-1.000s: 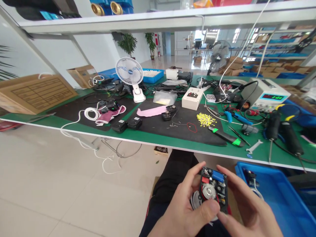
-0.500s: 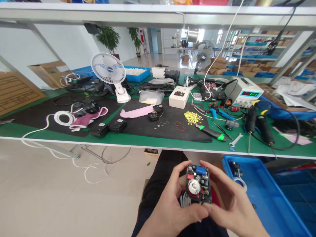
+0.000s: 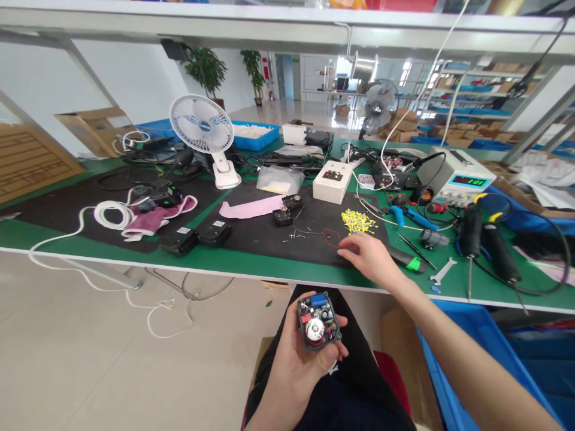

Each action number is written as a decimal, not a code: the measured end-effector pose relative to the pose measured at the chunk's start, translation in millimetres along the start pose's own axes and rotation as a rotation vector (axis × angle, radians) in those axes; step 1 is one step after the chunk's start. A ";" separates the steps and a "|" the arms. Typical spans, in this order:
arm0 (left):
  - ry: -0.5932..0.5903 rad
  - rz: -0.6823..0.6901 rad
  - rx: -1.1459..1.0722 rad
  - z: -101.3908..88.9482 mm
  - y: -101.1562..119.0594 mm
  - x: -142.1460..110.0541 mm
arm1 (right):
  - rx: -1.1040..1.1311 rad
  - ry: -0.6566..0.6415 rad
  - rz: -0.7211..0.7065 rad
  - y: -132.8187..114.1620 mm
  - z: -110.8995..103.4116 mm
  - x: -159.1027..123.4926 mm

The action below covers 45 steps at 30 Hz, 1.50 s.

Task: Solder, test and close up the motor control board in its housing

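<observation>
The left hand (image 3: 299, 359) is clamped around an open black housing (image 3: 330, 342), supporting it over the person's lap, in front of the bench edge. The exposed interior faces up: a blue rectangular component (image 3: 319, 299) at the far end, a red block (image 3: 306, 318), and a round silver disc (image 3: 315, 329) at the near end. The right hand (image 3: 371, 257) is apart from the left, above the black mat (image 3: 251, 240), thumb and fingertips close together beside a red wire loop (image 3: 324, 238); from here I cannot tell whether they grip it.

Just beyond that hand lies a pile of yellow-capped parts (image 3: 358, 221); a green-marked utility knife (image 3: 406, 260) lies on its right. Loose screws (image 3: 293, 236) lie left of the loop. Farther right on the green workbench (image 3: 251, 261) are an open-end wrench (image 3: 444, 271) and a bench power supply (image 3: 458, 173) with lit green digits. A white desk fan (image 3: 202, 126) stands at far left.
</observation>
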<state>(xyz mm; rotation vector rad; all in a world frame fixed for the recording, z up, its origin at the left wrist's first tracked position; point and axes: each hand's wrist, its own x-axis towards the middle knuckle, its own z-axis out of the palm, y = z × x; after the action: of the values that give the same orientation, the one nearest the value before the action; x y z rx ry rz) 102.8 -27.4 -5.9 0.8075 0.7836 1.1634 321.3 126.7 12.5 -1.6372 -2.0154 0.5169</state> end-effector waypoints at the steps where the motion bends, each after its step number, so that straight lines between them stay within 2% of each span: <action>1: 0.004 -0.009 -0.004 -1.1 0.3 0.8 | -0.066 -0.022 -0.007 3.4 6.1 15.7; 5: -0.009 -0.075 -0.048 -9.3 -0.1 2.5 | -0.250 -0.127 -0.024 11.4 21.1 49.9; 9: -0.034 -0.130 -0.081 -17.7 0.1 3.8 | -0.326 -0.209 -0.026 18.6 28.9 58.7; 13: -0.049 -0.148 -0.083 -20.4 3.3 5.1 | -0.338 -0.220 -0.025 22.9 31.9 65.3; 16: -0.037 -0.156 -0.084 -20.9 4.5 6.3 | -0.295 -0.168 -0.036 18.9 20.9 76.1; 21: -0.019 -0.147 -0.022 -22.9 1.2 13.4 | -0.161 -0.048 -0.040 -0.6 -21.3 85.9; 24: -0.057 -0.097 0.003 -21.9 1.0 16.7 | -0.058 -0.045 -0.076 -17.6 -45.0 65.0; 27: -0.093 -0.098 -0.001 -17.7 2.2 14.5 | 0.032 -0.061 -0.128 -37.8 -59.1 24.2; 31: -0.104 -0.098 -0.035 -9.0 0.9 5.2 | 0.158 -0.129 -0.174 -64.8 -66.0 -33.5; 34: -0.126 -0.089 -0.048 -2.3 -0.6 -2.6 | 0.197 -0.177 -0.218 -78.3 -67.9 -64.9; 38: -0.167 -0.116 -0.079 3.9 -0.7 -8.7 | 0.194 -0.195 -0.299 -85.0 -69.5 -93.4; 41: -0.204 -0.124 -0.087 7.1 -0.3 -9.6 | 0.146 -0.160 -0.361 -87.4 -69.4 -110.0; 45: -0.190 -0.150 -0.088 11.6 0.0 -9.4 | 0.080 -0.113 -0.444 -95.9 -68.9 -125.6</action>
<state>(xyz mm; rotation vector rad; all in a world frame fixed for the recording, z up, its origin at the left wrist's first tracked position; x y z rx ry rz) 110.8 -38.1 0.9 0.7605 0.6205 0.9649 306.1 -17.1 106.4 -1.0850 -2.3173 0.5229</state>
